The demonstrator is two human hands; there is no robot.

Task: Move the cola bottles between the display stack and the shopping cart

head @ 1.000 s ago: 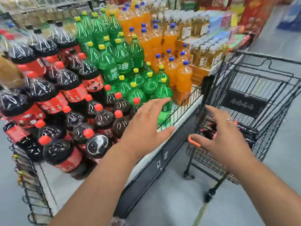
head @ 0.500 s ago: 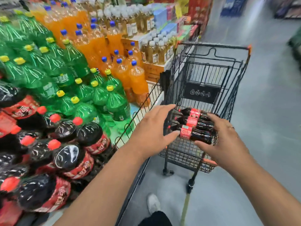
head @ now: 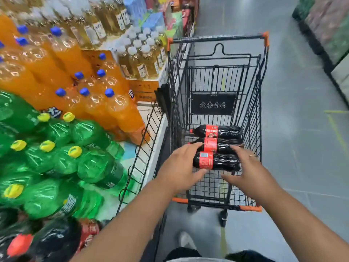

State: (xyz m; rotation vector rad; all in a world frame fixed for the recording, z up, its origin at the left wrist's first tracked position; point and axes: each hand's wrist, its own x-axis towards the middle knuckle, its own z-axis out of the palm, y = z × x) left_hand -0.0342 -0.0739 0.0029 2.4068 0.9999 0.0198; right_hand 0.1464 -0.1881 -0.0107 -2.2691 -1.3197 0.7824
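Cart at 12 o'clock, its 9 o'clock wall just beside the display base; can't tell if they touch. Three cola bottles lie on their sides on the cart's mesh, side by side and touching, caps toward 9 o'clock: near bottle, middle bottle, far bottle. They span most of the basket's width, with a thin gap to the 3 o'clock wall. Bare mesh shows past the far bottle and between the near bottle and the near rim. Left hand is at the near bottle's cap end, fingers straight and spread, thumb reaching under the bottle's 9 o'clock end. Right hand is at its 3 o'clock end, fingers straight and loose, a ring on one finger. Neither hand is curled round anything; contact with the bottle can't be told. Wire fence edges the display at 9 o'clock, leaning out toward the cart. Behind it are green bottles, with orange bottles toward 10 o'clock. Cola stack sits at 7 o'clock, blurred. Open floor runs wide along the cart's 3 o'clock side, up to stacked goods at 1 o'clock. Shoe at 6 o'clock, near the cart's near wheel.
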